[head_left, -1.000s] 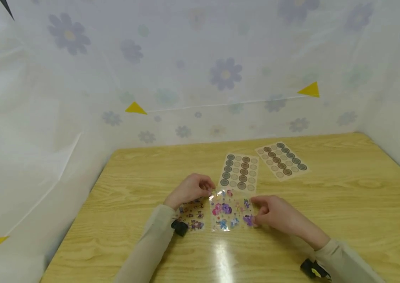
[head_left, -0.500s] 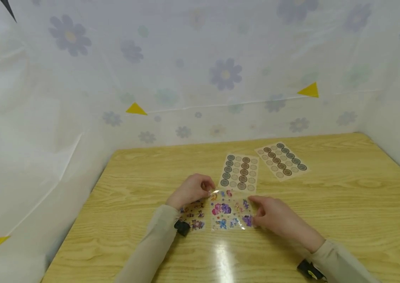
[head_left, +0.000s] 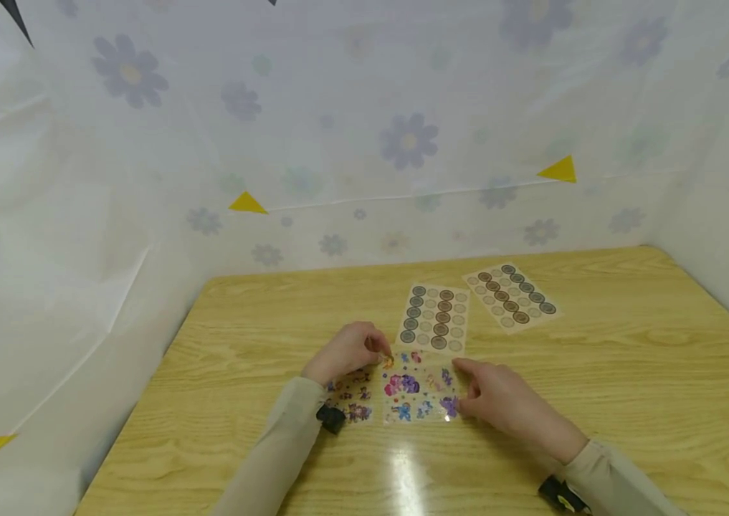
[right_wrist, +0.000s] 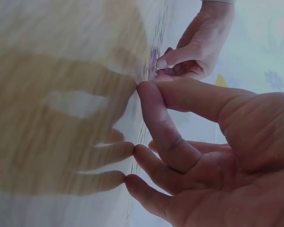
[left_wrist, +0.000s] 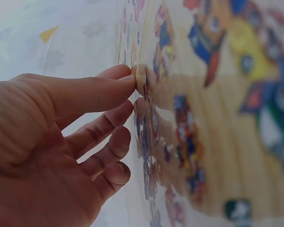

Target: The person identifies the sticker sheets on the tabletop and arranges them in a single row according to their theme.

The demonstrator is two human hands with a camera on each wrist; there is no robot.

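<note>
"What did the clear printed sheet [head_left: 412, 385] look like?"

"See-through and glossy, scattered with little cartoon figures — pink, purple, blue, a bit of orange. It lay flat on the tabletop [head_left: 261, 330], its side edges running roughly away from the person."

"Was anything on it?"

"The left grip [head_left: 350, 348] pinched its far left corner; the right grip [head_left: 499, 390] touched its right edge."

"And the second sheet [head_left: 354, 401]?"

"Clear too, but its figures were darker from above. It lay just left of the first — whether the two met I couldn't tell — partly hidden under the left arm."
</note>
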